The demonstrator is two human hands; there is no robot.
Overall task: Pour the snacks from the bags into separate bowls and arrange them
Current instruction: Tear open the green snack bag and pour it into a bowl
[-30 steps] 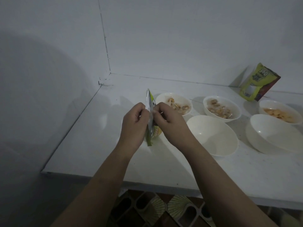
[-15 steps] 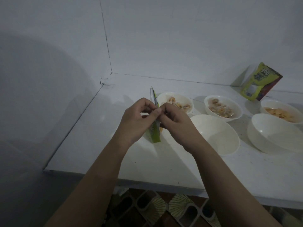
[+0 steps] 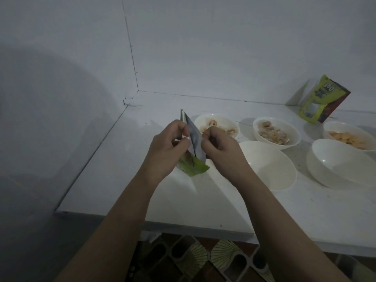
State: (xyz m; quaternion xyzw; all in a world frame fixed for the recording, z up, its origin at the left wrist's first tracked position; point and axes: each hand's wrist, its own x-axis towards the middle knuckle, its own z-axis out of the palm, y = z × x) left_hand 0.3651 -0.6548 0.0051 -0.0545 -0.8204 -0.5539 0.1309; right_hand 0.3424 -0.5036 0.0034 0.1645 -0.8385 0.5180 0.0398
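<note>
A small green snack bag (image 3: 193,151) stands upright over the white counter, its silver inside showing at the top. My left hand (image 3: 168,147) pinches the bag's left wall and my right hand (image 3: 219,147) pinches its right wall, with the mouth spread apart between them. Behind the bag sits a white bowl (image 3: 216,125) with snacks in it. Two more filled bowls (image 3: 276,132) (image 3: 350,135) stand in the back row. Two white bowls without snacks (image 3: 268,165) (image 3: 341,163) stand in front of them.
A second green and red snack bag (image 3: 323,98) leans against the back wall at the right. The white counter (image 3: 203,200) meets walls at the left and back. Its front edge runs below my forearms, with patterned floor tiles (image 3: 203,261) beneath.
My hands have moved apart, pulling the top of the bag open so its silver lining shows. The bag has tipped slightly and sits a little lower.
</note>
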